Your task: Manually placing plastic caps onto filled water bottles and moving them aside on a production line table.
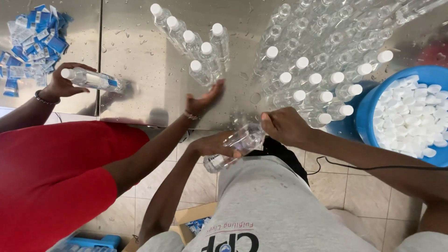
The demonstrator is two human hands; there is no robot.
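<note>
My left hand (215, 145) grips the body of a clear plastic water bottle (235, 147) held on its side just below the steel table's edge. My right hand (285, 126) closes around the bottle's neck end. A co-worker in a red shirt stands at my left. One of that person's hands (205, 99) reaches open toward a group of capped bottles (200, 44). The co-worker's other hand (60, 84) holds a labelled bottle (93, 79) on its side.
The wet steel table (140, 60) carries many uncapped bottles (326, 28) and several capped ones (322, 88) at the right. A blue tub of white caps (410, 114) sits far right. Blue labels (35, 37) lie piled at the top left. A black cable (354, 166) crosses below.
</note>
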